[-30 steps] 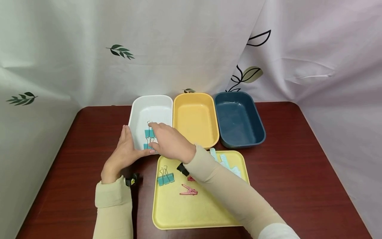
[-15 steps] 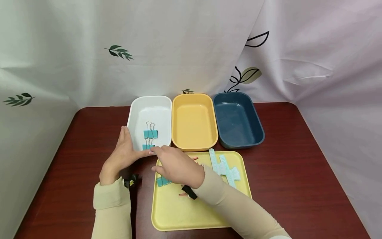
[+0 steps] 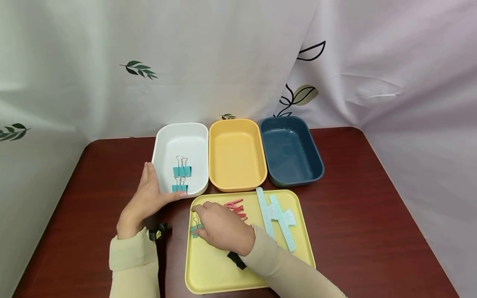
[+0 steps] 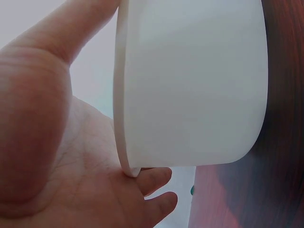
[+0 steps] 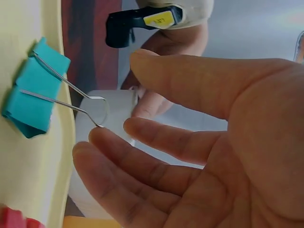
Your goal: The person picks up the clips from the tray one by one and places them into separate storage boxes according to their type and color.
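Note:
My left hand (image 3: 143,200) rests against the near-left corner of the white bin (image 3: 160,140). Its thumb lies along the front rim, and its straight fingers run up the left side. Inside that bin stand two teal binder clips (image 3: 182,171) with wire handles up. Over the yellow tray (image 3: 216,277), my right hand (image 3: 225,229) has its fingers spread beside another teal binder clip (image 5: 40,88). In the right wrist view, the thumb is apart from the clip, and a fingertip is close to its wire handles. Whether it touches them I cannot tell.
Red clothespins (image 3: 235,207) and two pale-blue ruler-shaped clips (image 3: 282,221) lie on the tray. A yellow bin (image 3: 238,186) and a dark blue bin (image 3: 292,155) stand right of the white one. A curtain (image 3: 216,62) hangs behind the table.
My right hand has moved from the white bin down to the tray, letting go of a binder clip in the bin. My left hand stays at the bin's corner. The view has shifted slightly.

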`<state>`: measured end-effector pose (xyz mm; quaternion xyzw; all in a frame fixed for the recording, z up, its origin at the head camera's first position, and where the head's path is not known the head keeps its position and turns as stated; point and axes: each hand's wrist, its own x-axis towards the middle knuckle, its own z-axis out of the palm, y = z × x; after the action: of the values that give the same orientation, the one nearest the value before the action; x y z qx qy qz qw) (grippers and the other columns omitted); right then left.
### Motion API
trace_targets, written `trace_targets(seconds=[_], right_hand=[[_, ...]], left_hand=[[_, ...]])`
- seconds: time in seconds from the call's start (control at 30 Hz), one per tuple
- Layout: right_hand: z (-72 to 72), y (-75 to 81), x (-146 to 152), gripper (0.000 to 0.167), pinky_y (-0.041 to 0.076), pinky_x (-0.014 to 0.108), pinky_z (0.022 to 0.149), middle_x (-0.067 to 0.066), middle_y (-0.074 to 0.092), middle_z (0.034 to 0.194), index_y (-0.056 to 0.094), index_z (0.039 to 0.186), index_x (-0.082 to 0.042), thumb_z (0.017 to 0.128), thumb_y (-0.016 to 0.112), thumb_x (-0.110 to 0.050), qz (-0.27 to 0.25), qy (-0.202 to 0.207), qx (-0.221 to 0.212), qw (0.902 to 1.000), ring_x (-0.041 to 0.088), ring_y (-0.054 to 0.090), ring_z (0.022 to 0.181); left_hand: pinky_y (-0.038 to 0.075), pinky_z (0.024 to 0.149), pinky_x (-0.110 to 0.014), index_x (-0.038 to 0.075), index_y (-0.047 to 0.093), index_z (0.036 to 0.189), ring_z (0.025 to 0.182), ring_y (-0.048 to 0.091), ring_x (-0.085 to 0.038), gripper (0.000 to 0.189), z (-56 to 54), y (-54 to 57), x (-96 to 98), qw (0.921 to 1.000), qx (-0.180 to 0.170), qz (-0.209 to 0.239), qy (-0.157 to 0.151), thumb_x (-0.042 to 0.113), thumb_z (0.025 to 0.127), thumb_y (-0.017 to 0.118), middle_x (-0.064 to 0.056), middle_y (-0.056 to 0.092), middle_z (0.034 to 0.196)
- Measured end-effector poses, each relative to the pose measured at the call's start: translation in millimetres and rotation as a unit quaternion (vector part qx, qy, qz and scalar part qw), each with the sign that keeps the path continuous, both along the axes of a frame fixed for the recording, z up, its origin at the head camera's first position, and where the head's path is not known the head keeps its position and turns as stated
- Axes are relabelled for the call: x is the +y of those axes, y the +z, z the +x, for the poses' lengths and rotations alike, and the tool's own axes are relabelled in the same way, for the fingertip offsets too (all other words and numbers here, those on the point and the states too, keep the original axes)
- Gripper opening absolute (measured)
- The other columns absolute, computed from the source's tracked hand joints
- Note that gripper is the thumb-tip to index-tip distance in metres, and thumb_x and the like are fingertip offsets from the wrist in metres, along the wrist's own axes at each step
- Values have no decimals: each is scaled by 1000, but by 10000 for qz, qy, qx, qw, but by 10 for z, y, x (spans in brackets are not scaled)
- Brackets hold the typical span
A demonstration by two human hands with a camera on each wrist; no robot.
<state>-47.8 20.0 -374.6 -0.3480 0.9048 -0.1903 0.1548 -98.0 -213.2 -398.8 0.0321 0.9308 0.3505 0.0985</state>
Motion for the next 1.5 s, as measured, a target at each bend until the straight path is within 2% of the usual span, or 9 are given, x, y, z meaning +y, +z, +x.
trace_targets(seconds=[0.27,0.43,0.57,0.77,0.87,1.03,1.2,1.33,1.5], right_hand=[[93,-194,-57,51,50,21,77,3,63,101,62,128,-5,86,82,-26,262,-123,53,9996,15,60,91],[85,-292,-60,47,50,21,72,3,61,94,63,121,-4,81,85,-17,297,-114,108,9994,15,60,87],[78,-311,-57,47,50,20,72,2,61,93,63,118,-5,78,86,-11,344,-151,135,9992,15,58,86],[128,-358,-67,34,48,17,65,2,59,88,65,109,-6,81,83,-4,452,-168,739,9961,15,55,80],[153,-399,-81,27,46,16,62,1,58,85,66,105,-8,82,80,-2,487,-114,989,9938,14,54,77],[159,-420,-86,33,47,16,62,0,59,85,67,104,-10,77,86,-5,425,-153,801,9958,13,55,77],[114,-414,-89,39,49,17,64,-1,60,88,70,107,-14,74,90,-10,387,-255,457,9979,13,56,79],[92,-414,-89,36,48,19,65,-2,60,84,73,105,-15,74,90,-11,320,-278,384,9984,13,55,77],[86,-409,-91,31,44,18,59,-2,57,79,73,103,-16,77,89,-11,267,-353,268,9987,9,52,70]], left_hand=[[23,110,-66,-7,-23,150,146,-3,-49,142,75,-28,-30,10000,-6,57,66,52,77,84,-29,-22,159],[25,109,-65,-8,-19,151,145,4,-49,140,65,-33,-20,9997,214,116,13,49,77,85,-30,-16,159],[24,110,-65,-9,-18,151,145,2,-48,140,42,-24,-6,9995,294,127,-28,48,77,85,-30,-15,159],[22,111,-65,-8,-23,150,146,-4,-48,142,34,-2,13,9999,100,57,-8,51,77,84,-29,-21,159],[23,111,-65,-9,-22,150,146,-3,-49,142,52,0,16,10000,80,49,-2,50,77,85,-30,-20,159],[25,110,-64,-9,-19,151,144,3,-47,140,72,-19,12,9996,249,116,-53,47,77,86,-29,-14,159],[23,111,-64,-7,-21,151,146,-1,-46,140,43,-10,22,9995,257,141,-91,47,77,85,-26,-19,160],[21,112,-65,-7,-21,151,146,-4,-45,140,27,-5,21,9995,262,143,-91,48,77,85,-26,-20,160],[23,110,-64,-9,-17,152,144,4,-46,138,15,-25,14,9990,398,157,-97,46,77,86,-28,-13,160]])
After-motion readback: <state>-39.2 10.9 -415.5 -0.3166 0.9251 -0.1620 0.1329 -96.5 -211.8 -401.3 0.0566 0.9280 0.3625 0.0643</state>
